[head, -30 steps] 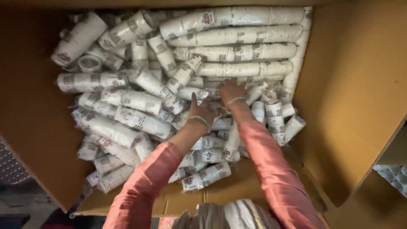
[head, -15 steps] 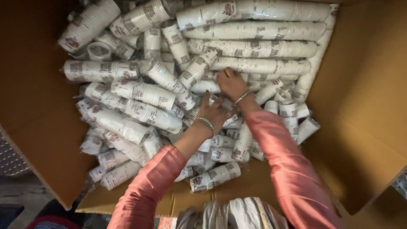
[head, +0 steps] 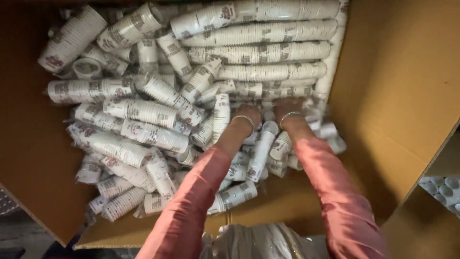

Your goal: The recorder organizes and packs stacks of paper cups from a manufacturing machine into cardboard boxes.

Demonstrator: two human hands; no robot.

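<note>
A big brown cardboard box (head: 397,86) holds many sleeves of stacked white printed paper cups (head: 268,52), long rows at the back and short loose stacks (head: 143,110) at the left and middle. Both my arms, in pink sleeves, reach into the pile. My left hand (head: 250,112) and my right hand (head: 286,106) are side by side, each with a thin bangle at the wrist. Their fingers are pushed in under the cup stacks and hidden. A short cup stack (head: 261,151) lies between my forearms.
The box's bare cardboard floor (head: 292,196) shows near my arms. Crumpled clear plastic (head: 258,242) lies at the near edge. Outside the box at the lower right, more white cups (head: 443,189) stand open side up.
Both hands have pushed further forward and down into the cups, so the fingers are now hidden. The view has shifted closer to the pile.
</note>
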